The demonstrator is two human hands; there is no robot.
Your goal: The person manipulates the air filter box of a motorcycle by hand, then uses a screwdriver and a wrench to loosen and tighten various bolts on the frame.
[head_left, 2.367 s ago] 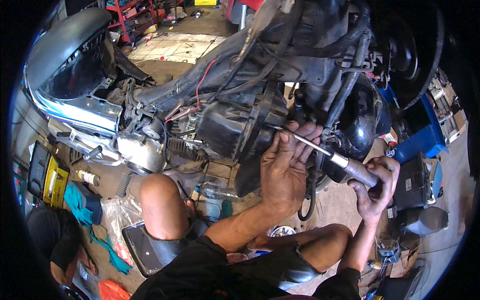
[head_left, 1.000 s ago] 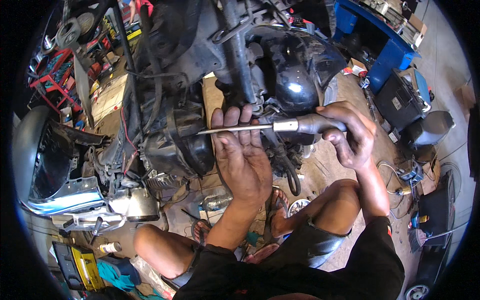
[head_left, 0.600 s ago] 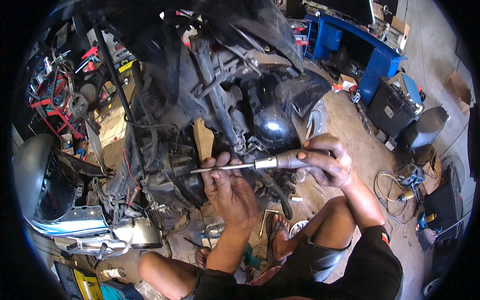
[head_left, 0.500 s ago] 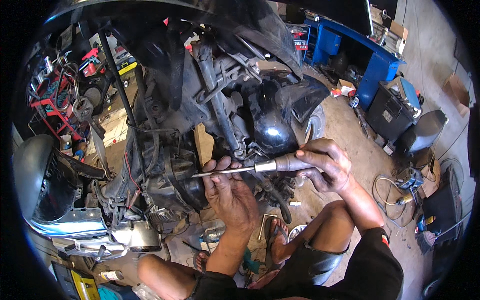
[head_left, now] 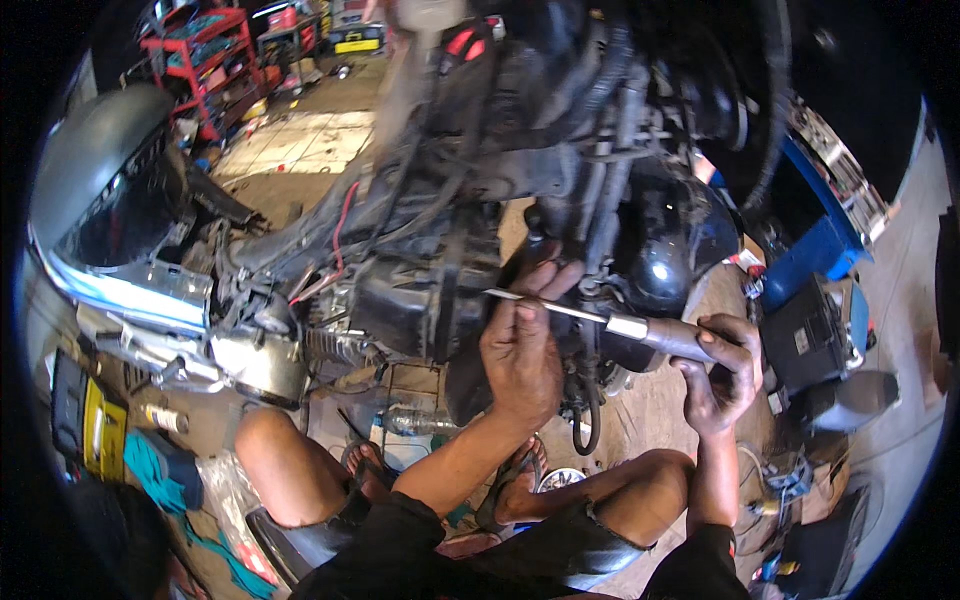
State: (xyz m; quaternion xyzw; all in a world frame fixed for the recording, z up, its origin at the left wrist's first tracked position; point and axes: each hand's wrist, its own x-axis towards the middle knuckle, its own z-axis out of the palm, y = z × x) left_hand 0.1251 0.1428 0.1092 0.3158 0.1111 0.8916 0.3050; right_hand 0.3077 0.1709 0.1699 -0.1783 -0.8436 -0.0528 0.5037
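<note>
A screwdriver (head_left: 672, 338) with a dark handle, a bright metal collar and a thin shaft points left at a partly stripped motorbike (head_left: 405, 300). My left hand (head_left: 525, 365) pinches the shaft between thumb and fingers, close to the tip. The handle's right end rests in the fingers and thumb of my right hand (head_left: 728, 375). The tip is beside the bike's dark housing; I cannot tell whether it touches. A black hose (head_left: 588, 435) hangs in a loop between my hands, and a red wire (head_left: 345, 225) crosses the frame to the left.
A red tool rack (head_left: 212, 70) stands far left, a blue workbench (head_left: 820, 215) far right. Beside my right arm is a black box (head_left: 810, 325). A yellow and black toolbox (head_left: 100, 440), a plastic bottle (head_left: 410, 420) and a bowl of small parts (head_left: 562, 480) sit low down.
The view has swung, and the bike sits differently in it. Both hands keep the screwdriver; its handle end now slopes lower than the tip, where before it was slightly higher.
</note>
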